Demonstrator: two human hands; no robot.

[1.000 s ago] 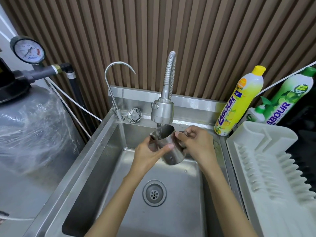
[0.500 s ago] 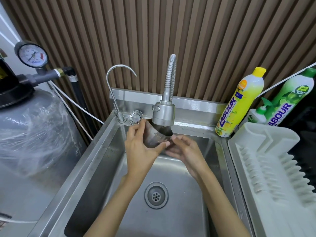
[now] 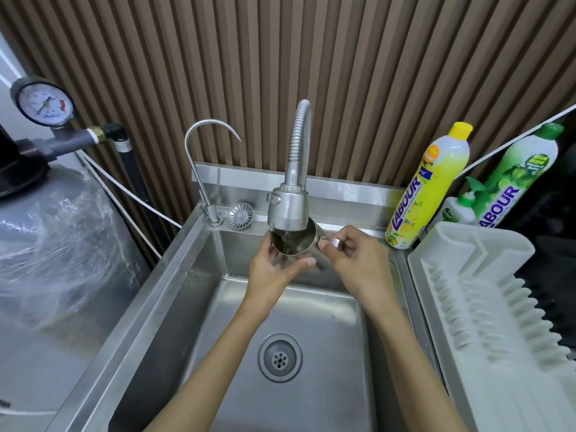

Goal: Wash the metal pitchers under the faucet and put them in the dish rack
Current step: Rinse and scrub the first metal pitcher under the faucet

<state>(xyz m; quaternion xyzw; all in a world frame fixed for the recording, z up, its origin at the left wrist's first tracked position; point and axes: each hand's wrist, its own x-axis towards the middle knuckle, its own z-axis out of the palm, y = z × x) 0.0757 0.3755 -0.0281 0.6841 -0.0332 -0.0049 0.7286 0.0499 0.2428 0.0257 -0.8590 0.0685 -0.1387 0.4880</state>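
- Pitcher (image 3: 296,243): directly under faucet (image 3: 288,210), mouth tilted toward camera.
- Left hand (image 3: 274,269): fingers wrapped on body.
- Right hand (image 3: 355,257): fingers clamped on handle, rack (image 3: 486,307) side; judged nearer for transfer.

Yellow bottle (image 3: 428,185) and green bottle (image 3: 517,179) stand against a slatted wall (image 3: 311,57), pressure gauge (image 3: 43,102) above a wrapped tank (image 3: 56,244).

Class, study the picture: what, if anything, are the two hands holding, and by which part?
Both hold one metal pitcher under the faucet. The left hand cups its body from the side; the right hand pinches its handle.
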